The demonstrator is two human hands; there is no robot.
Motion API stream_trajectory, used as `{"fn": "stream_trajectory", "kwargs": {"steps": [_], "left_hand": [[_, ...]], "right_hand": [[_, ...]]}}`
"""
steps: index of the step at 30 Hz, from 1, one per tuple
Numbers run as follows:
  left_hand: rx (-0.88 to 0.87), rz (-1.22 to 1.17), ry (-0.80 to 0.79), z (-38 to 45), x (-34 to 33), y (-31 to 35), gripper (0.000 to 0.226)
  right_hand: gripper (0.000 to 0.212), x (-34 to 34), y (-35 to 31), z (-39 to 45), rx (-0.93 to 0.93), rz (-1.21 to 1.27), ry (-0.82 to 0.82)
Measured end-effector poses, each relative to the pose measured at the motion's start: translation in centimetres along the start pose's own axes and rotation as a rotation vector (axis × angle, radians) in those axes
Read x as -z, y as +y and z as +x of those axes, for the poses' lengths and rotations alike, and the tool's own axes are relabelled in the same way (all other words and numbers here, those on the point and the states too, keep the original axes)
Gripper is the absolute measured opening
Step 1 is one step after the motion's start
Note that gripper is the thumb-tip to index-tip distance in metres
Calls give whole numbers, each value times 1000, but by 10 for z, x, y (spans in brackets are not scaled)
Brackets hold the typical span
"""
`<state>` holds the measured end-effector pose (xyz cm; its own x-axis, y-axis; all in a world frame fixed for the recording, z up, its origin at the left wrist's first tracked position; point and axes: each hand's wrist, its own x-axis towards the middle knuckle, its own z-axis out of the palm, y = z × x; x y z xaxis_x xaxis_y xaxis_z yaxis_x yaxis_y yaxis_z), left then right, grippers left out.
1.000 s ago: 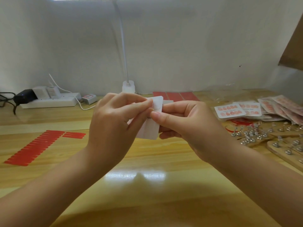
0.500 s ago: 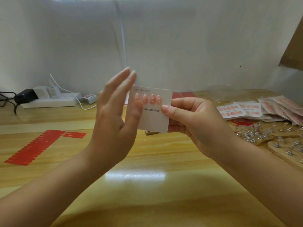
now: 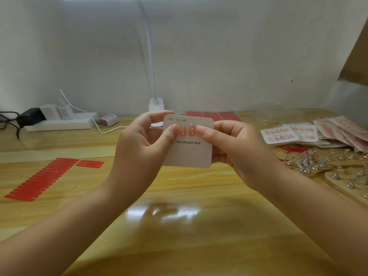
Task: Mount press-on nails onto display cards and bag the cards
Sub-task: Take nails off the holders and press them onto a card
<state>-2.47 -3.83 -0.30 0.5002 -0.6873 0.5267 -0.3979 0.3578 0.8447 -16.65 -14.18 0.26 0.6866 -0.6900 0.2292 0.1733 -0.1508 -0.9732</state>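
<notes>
Both thumbs are pressing on the top row of nails on the display card (image 3: 189,152), card held up in the air at frame centre, facing the camera. Left hand (image 3: 143,144) is pinching the card's 9 o'clock edge, thumb on the front over the leftmost nail, fingers curled behind. Right hand (image 3: 235,148) is gripping the 3 o'clock edge the same way, thumb tip covering the rightmost nail. Two pink nails (image 3: 187,130) are showing between the thumbs; "Handmade Nail" is printed below them and the lower half is blank.

Change: half a second ago the left hand was spread flat and off the card, with only the right holding it; a second ago both were bunched over the card. Now the left is back on and both thumbs are bearing down. I'm reading that as seating the top row, with a bottom row still to mount and bagging not yet due.

Outward: finished bagged cards (image 3: 318,132) are fanning at 3 o'clock. Nail stands (image 3: 310,166) with metal tips are sitting just below them. Red adhesive strips (image 3: 41,180) are lying at 9 o'clock on the wooden table (image 3: 179,236). Power strip (image 3: 59,121) is at 10 o'clock, lamp base (image 3: 156,104) at 12.
</notes>
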Motion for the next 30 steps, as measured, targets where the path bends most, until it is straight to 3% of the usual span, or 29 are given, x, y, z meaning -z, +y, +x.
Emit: {"fn": "stream_trajectory", "kwargs": {"steps": [3,6,9,13,17,26,30], "left_hand": [[-42,227,18,0,-1,-4,34],[-341,647,78,1,3,-8,38],[-591,844,92,-2,1,-7,23],[-657,876,58,-4,0,-6,25],[-646,866,48,0,4,-6,18],[-430,645,42,3,4,-6,17],[-484,685,49,0,2,-6,15]], "right_hand": [[15,-1,2,0,16,-4,-1],[16,-2,3,0,-6,-2,-3],[17,-3,5,-1,-1,-25,-4],[19,-4,7,-3,0,-6,-65],[34,-4,5,-3,-17,-6,-155],[29,-7,7,-3,-30,-11,-100],[31,-7,6,-3,-29,1,-97]]}}
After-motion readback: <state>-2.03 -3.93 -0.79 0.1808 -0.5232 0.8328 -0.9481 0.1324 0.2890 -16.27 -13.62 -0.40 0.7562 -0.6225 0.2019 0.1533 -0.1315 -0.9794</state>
